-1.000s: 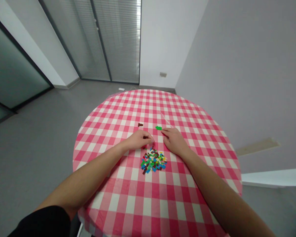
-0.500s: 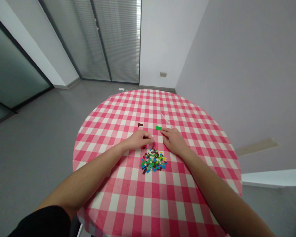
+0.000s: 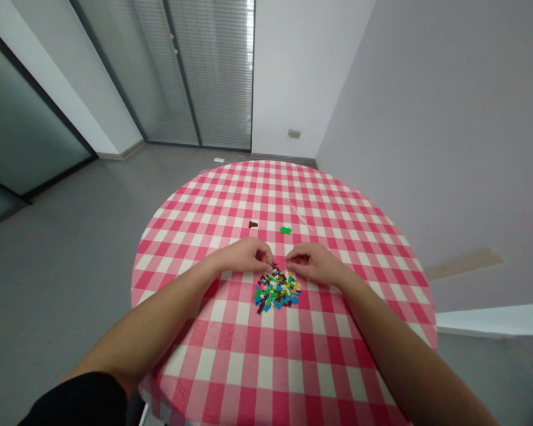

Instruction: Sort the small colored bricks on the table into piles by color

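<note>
Two hands sat at the brick pile (image 3: 277, 290), I noted: left hand (image 3: 243, 255) curled, right hand (image 3: 313, 263) half-curled (any brick held, I could not tell).

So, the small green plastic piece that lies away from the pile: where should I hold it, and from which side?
Pinch the green plastic piece on its two long sides, from above, with the fingers of the right hand. It lies flat, long and narrow, apart from the pile on the checked tablecloth, and that hand is nearest.

Brick pile (image 3: 277, 290) on table (image 3: 337, 207), 2 bricks (image 3: 285, 230) beyond
</note>
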The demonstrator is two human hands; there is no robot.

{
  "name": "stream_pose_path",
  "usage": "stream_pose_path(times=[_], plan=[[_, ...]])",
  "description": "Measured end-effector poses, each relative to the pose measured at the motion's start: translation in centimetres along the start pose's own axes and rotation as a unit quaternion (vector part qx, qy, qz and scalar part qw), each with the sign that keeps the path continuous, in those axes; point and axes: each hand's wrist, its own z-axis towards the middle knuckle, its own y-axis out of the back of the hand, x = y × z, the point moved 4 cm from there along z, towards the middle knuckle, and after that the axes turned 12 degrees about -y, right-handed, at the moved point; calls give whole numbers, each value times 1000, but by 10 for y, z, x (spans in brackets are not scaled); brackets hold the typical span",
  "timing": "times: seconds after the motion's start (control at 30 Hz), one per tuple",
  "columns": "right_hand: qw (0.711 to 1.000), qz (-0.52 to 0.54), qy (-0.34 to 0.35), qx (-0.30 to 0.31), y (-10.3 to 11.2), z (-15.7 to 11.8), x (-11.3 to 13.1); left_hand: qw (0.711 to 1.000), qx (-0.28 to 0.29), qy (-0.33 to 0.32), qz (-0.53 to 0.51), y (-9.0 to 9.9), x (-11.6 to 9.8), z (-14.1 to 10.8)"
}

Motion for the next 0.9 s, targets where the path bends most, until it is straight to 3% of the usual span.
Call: stream_pose_path(times=[0.1,0.3,0.6,0.9], plan=[[996,16,-5,83,-3,-6,7,999,27,7,39,0,-2,-3],[987,14,-13,157,-6,-11,12,997,59,6,57,-2,-3,-3],[986,-29,19,163,-8,-12,17,994,91,-27,61,-3,-3,-3],[980,-37,121,156,-24,-19,41,994,93,-28,43,-3,5,-3]])
